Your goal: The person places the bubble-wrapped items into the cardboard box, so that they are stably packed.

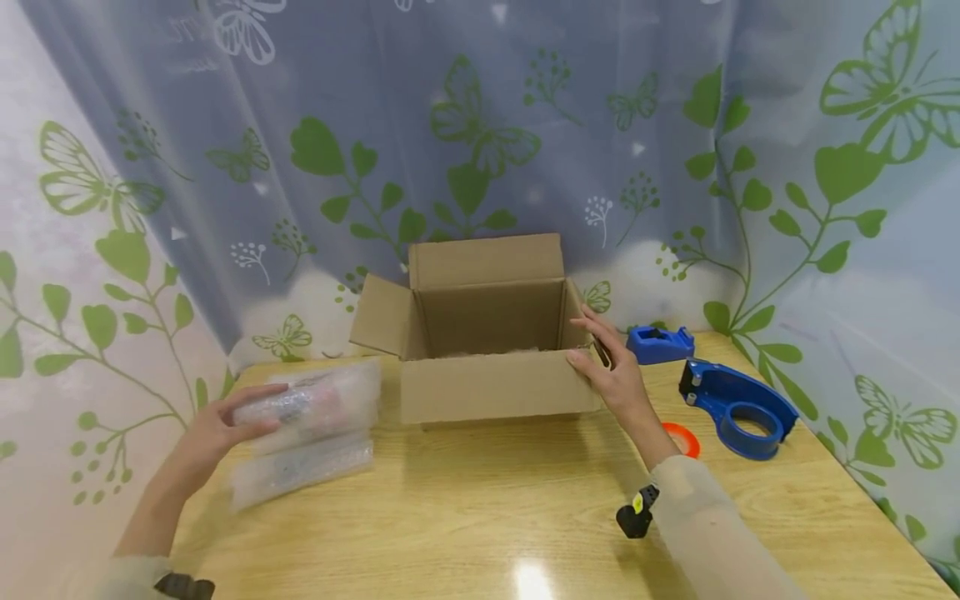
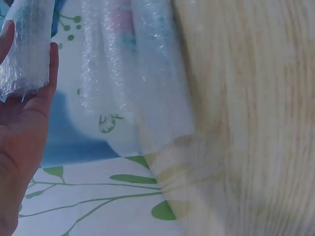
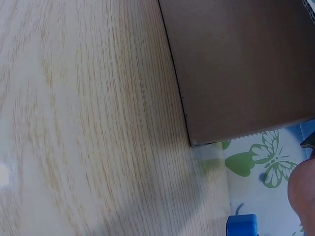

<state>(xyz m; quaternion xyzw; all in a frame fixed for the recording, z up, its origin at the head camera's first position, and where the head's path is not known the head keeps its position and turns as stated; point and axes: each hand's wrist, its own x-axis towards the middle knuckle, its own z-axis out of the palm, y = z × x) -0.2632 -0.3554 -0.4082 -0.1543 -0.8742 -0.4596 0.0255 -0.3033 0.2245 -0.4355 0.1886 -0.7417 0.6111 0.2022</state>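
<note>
Right sleeve [image 1: 712,510]: pale; reaches in over near right of bench [image 1: 465,517], with small black device [image 1: 636,512] at cuff.
Left hand [image 1: 210,427]: holds one bubble-wrapped bundle [image 2: 27,51] between thumb and fingers, left of box; well apart from other hand.
Right hand [image 1: 618,379]: grips cardboard box [image 1: 495,390] at near right corner, with thumb over front edge.
Cardboard box: stands toward rear of bench, open at top, with rear flap [image 1: 487,262] raised and left flap [image 1: 381,315] spread outward.
Box interior: shows something pale just behind front edge; too little visible to identify or count.
Pink-tinted bundle [image 1: 327,400]: lies between held bundle and box, bubble-wrapped.
Clear bundle [image 1: 318,468]: lies nearer camera, just beside pink-tinted one, unheld.
Taping gear: sits right of box, untouched; comprises blue dispenser [image 1: 660,347], larger blue tape cutter [image 1: 738,412] and orange roll [image 1: 684,440].
Done, by judgement: box opened and steadied, one bundle in hand.
Left, by judgement: wrapped bundles outside box, flaps unclosed, taping not begun; overall, well short of finished.
</note>
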